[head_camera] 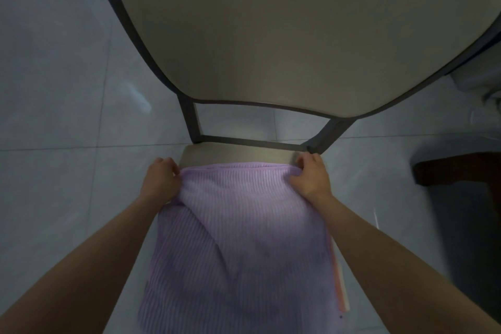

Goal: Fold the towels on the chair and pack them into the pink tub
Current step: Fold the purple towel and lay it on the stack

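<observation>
So there's a purple towel (pixel 244 238) spread flat over the chair (pixel 244 35) seat, ribbed weave, with a soft crease running down the middle. The left hand (pixel 161 179) has its fingers (pixel 170 164) curled and pinching the far left corner, and the right hand (pixel 311 175) does the same on the far right corner, both right up near the chair back. Peeking out from under the towel's right edge are thin orange and white strips (pixel 340 287), can't tell what exactly. Pale tiled floor (pixel 67 89) all around.
</observation>
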Demonstrator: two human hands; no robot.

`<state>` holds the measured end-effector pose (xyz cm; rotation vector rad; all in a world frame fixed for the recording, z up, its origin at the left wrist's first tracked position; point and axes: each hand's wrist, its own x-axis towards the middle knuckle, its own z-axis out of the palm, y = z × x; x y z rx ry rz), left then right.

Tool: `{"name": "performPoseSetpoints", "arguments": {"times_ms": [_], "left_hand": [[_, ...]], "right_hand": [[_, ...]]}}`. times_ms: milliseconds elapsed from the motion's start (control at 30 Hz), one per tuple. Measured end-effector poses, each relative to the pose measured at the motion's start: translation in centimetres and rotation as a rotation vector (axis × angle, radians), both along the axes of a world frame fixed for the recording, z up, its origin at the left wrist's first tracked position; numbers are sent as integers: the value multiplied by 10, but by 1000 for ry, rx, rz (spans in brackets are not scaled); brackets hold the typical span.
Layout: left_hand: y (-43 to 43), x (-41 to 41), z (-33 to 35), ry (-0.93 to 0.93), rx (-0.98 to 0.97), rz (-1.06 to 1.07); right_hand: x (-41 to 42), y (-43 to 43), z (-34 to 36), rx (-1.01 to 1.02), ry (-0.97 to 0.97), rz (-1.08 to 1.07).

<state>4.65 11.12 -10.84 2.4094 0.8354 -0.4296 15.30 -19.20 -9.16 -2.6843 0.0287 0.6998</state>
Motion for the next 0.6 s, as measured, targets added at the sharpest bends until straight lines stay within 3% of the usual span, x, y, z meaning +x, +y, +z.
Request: {"name": "performPoseSetpoints", "arguments": {"times_ms": [67, 333, 433, 533, 600], "left_hand": [[-1, 1, -1, -3, -19, -13], [1, 9, 2, 95, -100, -151], [4, 7, 15, 43, -97, -295], [13, -2, 38, -141, -89, -403], [16, -9, 66, -241, -76, -422]], "right_hand": [[0, 1, -5, 50, 6, 131], [15, -1, -4, -121, -15, 464], [14, -12, 10, 53, -22, 351], [14, -28, 32, 324, 40, 127], [16, -38, 58, 427, 34, 110]]}}
